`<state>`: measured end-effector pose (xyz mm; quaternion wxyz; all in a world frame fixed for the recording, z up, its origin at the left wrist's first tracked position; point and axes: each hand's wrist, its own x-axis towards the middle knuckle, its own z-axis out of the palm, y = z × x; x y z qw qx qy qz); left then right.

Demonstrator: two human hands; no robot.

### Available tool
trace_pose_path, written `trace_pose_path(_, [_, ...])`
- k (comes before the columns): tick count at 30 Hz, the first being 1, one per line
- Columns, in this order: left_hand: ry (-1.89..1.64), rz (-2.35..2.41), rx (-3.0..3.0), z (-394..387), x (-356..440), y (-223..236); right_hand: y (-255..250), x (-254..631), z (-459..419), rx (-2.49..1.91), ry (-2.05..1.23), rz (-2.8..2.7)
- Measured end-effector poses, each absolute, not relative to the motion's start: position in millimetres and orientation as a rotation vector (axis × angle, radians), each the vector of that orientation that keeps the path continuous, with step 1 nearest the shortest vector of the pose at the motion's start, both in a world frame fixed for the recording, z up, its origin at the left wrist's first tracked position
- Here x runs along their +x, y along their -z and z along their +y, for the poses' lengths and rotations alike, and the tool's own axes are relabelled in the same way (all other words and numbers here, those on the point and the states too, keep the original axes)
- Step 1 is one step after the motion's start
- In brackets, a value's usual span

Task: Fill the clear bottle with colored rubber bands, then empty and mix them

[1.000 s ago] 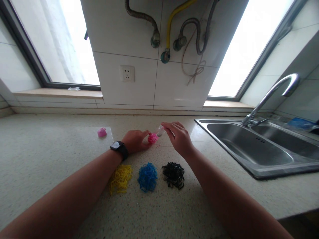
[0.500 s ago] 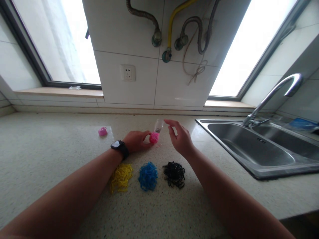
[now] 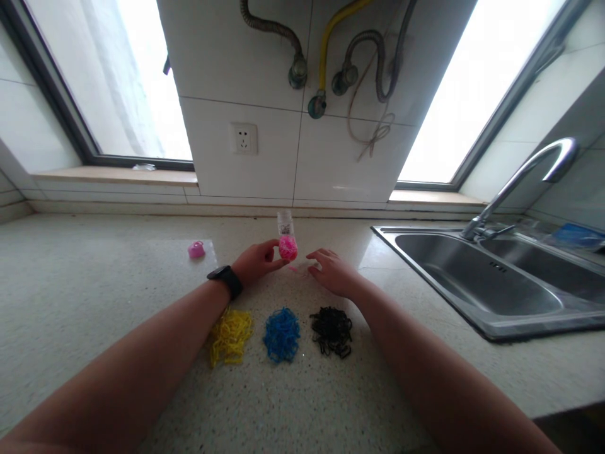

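Note:
My left hand (image 3: 256, 261), with a black watch on its wrist, grips a small clear bottle (image 3: 286, 236) that stands upright on the counter with pink rubber bands filling its lower part. My right hand (image 3: 331, 272) rests low on the counter just right of the bottle, fingers bent and apart, tips near a few loose pink bands (image 3: 297, 270). In front of my arms lie three small heaps of bands: yellow (image 3: 230, 334), blue (image 3: 282, 325) and black (image 3: 332, 330).
A pink cap (image 3: 195, 250) lies on the speckled counter (image 3: 94, 302) to the left. A steel sink (image 3: 477, 277) with a curved tap (image 3: 524, 176) is at the right. Behind are a tiled wall with a socket (image 3: 244, 139), hoses and two windows.
The bottle has gone from tilted to upright in my left hand. My right hand has let go of its top and dropped to the counter beside it.

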<state>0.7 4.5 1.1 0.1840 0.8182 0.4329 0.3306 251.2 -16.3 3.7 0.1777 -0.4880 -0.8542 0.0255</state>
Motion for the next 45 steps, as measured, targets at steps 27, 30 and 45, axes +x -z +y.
trace_pose_path(27, [-0.907, 1.511, 2.383, 10, -2, 3, 6, 221, -1, -1.310, -0.324, -2.262])
trace_pose_path(30, [-0.897, 1.529, 2.392, 9, -1, 2, 3, 223, -3, -1.324, -0.306, -2.302])
trace_pose_path(45, [-0.681, 1.447, 2.614, -1, 4, -2, -15, 243, 7, -1.270, -0.280, -1.636])
